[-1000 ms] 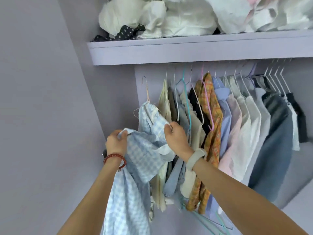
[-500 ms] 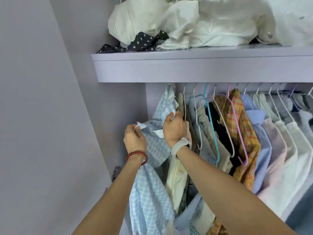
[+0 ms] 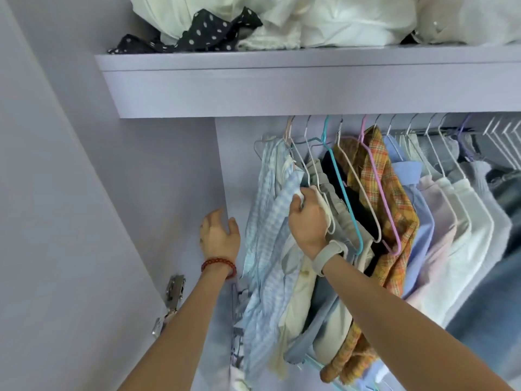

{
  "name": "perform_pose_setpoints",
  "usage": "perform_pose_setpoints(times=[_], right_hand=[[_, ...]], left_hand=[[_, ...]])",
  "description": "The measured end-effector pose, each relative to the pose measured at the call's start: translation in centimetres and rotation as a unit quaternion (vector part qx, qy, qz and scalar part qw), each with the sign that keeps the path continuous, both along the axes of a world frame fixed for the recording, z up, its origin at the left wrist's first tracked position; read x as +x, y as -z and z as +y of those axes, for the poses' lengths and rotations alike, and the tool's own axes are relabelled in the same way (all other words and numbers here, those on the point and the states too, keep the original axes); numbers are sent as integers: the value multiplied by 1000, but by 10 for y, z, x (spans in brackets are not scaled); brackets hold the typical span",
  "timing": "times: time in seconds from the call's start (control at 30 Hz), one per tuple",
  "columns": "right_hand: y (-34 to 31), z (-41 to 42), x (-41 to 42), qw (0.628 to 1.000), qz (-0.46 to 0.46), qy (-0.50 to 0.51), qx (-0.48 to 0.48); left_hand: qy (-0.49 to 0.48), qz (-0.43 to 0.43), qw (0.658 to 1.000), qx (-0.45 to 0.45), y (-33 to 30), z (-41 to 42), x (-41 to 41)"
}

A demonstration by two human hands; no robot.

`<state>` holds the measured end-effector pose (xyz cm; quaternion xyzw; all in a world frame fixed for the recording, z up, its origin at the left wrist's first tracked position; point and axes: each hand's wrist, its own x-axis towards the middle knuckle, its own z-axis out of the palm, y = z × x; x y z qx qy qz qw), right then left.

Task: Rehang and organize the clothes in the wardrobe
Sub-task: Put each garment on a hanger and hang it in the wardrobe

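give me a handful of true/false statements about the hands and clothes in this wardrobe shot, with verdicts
1. The right hand grips the blue checked shirt. True.
2. The left hand holds a hanger. False: it holds nothing, fingers relaxed beside the wardrobe wall.
3. The orange plaid shirt hangs on a lilac hanger. True.
4. The polka-dot cloth hangs on the rail. False: it lies on the top shelf.
5. The left wrist wears a red bead bracelet. True.
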<state>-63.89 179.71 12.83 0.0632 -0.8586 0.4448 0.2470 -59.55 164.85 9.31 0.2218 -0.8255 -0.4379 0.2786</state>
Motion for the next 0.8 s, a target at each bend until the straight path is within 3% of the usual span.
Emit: perform_pose_setpoints(times=[0.17, 0.3, 0.4, 0.53, 0.67, 0.8], right_hand=[[20, 10, 30, 993, -17, -109, 37], [39, 30, 68, 989, 55, -113, 74], [58, 63, 99, 987, 81, -95, 104], [105, 131, 149, 986, 47, -30, 157], [149, 213, 223, 966, -106, 114, 206], [169, 304, 324, 923, -233, 231, 202]], left_hand=[[62, 96, 988, -101, -6, 15, 20], [98, 132, 967, -195, -1, 35, 31], [136, 115, 955, -236, 24, 58, 46], [236, 6, 931, -278, 79, 108, 87], [361, -120, 858, -347, 118, 179, 127], [483, -129, 760, -416, 122, 277, 172]])
